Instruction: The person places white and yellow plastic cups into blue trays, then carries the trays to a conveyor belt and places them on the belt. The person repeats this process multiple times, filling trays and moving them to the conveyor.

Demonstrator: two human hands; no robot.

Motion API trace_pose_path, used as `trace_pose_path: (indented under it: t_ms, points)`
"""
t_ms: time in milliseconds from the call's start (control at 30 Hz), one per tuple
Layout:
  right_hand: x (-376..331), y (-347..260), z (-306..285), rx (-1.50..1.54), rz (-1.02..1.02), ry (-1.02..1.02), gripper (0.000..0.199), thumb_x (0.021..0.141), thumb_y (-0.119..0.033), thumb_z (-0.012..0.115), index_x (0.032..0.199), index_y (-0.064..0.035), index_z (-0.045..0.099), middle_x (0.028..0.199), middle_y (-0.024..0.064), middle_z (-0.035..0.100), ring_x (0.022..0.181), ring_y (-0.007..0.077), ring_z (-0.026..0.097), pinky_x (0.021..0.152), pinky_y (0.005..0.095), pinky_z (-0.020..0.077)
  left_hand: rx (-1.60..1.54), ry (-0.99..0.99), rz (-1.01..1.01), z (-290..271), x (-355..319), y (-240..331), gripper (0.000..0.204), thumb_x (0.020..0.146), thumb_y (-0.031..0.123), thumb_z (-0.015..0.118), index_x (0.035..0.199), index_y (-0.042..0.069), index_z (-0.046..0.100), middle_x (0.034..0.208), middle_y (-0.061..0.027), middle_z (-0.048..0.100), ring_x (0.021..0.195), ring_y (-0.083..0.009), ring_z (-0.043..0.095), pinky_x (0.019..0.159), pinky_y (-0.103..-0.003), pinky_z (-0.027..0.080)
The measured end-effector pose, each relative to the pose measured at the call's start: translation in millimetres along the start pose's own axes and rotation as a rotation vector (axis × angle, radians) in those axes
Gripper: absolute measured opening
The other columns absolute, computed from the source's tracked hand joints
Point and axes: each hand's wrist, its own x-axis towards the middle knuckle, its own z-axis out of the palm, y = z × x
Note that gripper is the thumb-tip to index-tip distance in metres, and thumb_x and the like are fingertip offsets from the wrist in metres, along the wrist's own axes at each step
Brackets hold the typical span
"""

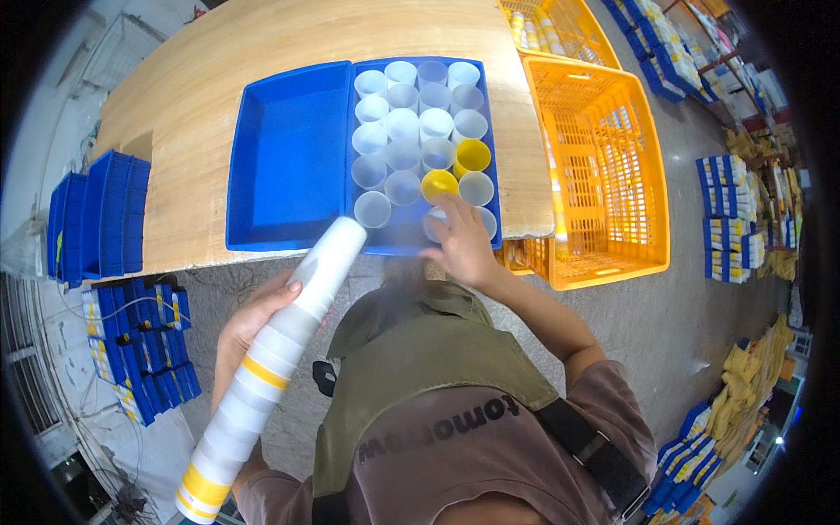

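Observation:
My left hand [252, 320] grips a long stack of nested white and yellow plastic cups [276, 356] that slants from the lower left up toward the table edge. My right hand [462, 247] reaches into the near end of a blue tray [495, 175] and touches a white cup [435, 224] standing there. That tray holds several upright white cups [402, 127] and two yellow cups [471, 156]. Beside it on the left lies an empty blue tray [289, 157]. Both trays rest on a wooden table [188, 114].
An orange plastic crate [604, 166] stands right of the table, another [560, 26] behind it with cups inside. Blue bins [96, 219] are stacked at the left. Blue, white and yellow boxes [140, 350] sit on the floor at left and right.

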Motion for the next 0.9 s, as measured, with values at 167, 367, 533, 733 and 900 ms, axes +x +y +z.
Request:
trace_pose_path:
  t_ms: [167,367,533,733,900]
  points:
    - [19.1,-56.7,-23.5,-0.015,-0.685,0.082,0.065,0.075,-0.019,0.073,0.133,-0.0011,0.049,0.133,0.0141,0.053,0.121,0.0252,0.050,0.092,0.0383,0.0417,0.285,-0.059,-0.027,30.3,15.1,-7.9,0.072,0.083,0.028,0.071,0.138,-0.003,0.038,0.107,-0.0200,0.063,0.087,-0.0252,0.067,0.077,-0.034,0.055]
    - [33.3,-11.7,-4.4,0.439,0.114,0.526,0.050,0.073,-0.013,0.075,0.118,-0.0014,0.056,0.117,0.0158,0.056,0.107,0.0327,0.056,0.090,0.0390,0.0439,-0.124,0.023,0.177,32.4,-23.0,-0.8,0.069,0.088,0.042,0.060,0.127,-0.011,0.041,0.092,-0.0262,0.065,0.077,-0.0276,0.068,0.068,-0.035,0.058]
    - [22.8,-5.9,13.0,0.352,0.020,0.144,0.072,0.067,-0.026,0.083,0.127,-0.0008,0.051,0.126,0.0181,0.051,0.117,0.0339,0.049,0.096,0.0448,0.0405,0.185,0.160,-0.089,10.9,-24.4,11.8,0.075,0.081,0.035,0.074,0.134,-0.006,0.041,0.101,-0.0226,0.064,0.079,-0.0242,0.068,0.068,-0.033,0.057]
    - [30.6,-66.1,-14.6,0.128,-0.650,0.132,0.067,0.074,-0.027,0.073,0.130,0.0020,0.049,0.127,0.0154,0.055,0.118,0.0261,0.053,0.091,0.0407,0.0405,0.229,-0.008,-0.092,28.4,-20.8,2.1,0.089,0.074,0.027,0.079,0.145,-0.002,0.033,0.116,-0.0164,0.060,0.103,-0.0215,0.061,0.085,-0.029,0.049]
    - [67.5,-27.4,-9.5,0.178,-0.278,0.223,0.052,0.078,-0.013,0.069,0.125,0.0007,0.052,0.114,0.0139,0.063,0.107,0.0267,0.060,0.084,0.0387,0.0454,-0.020,0.045,-0.025,31.6,-42.1,4.8,0.088,0.071,0.026,0.078,0.140,-0.006,0.034,0.102,-0.0235,0.063,0.081,-0.0283,0.067,0.070,-0.037,0.056]
